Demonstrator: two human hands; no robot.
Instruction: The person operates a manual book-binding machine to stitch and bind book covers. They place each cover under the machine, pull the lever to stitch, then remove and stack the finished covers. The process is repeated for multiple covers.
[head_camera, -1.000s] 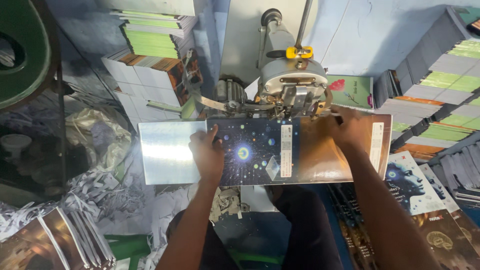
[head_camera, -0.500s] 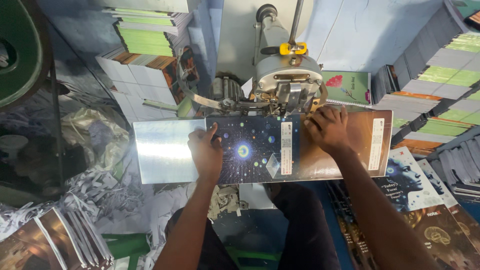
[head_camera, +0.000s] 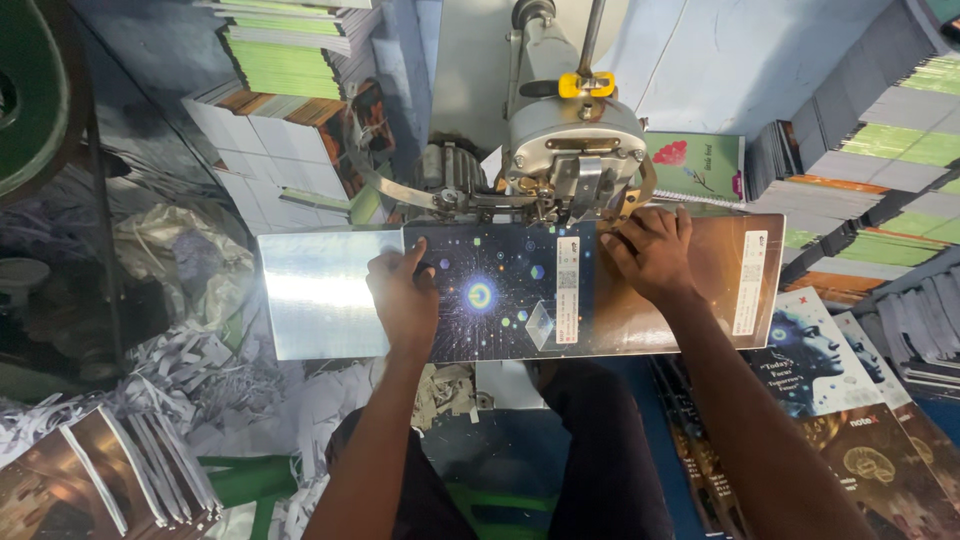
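An opened notebook cover (head_camera: 510, 295) with a dark starry print and a brown half lies flat on the shiny metal plate (head_camera: 320, 295) under the head of a grey stitching machine (head_camera: 575, 150). My left hand (head_camera: 405, 295) presses flat on the dark half, fingers pointing toward the machine. On the brown half, just below the machine head, my right hand (head_camera: 650, 250) presses down with the fingers bent.
Stacks of green-edged notebooks (head_camera: 285, 55) stand at the back left and more stacks (head_camera: 880, 150) at the right. Finished covers with a head print (head_camera: 820, 345) lie at the lower right. Paper shreds (head_camera: 200, 370) and loose books (head_camera: 110, 475) fill the lower left.
My right hand has slid left along the cover toward the machine head. The left hand has stayed pressed on the dark half.
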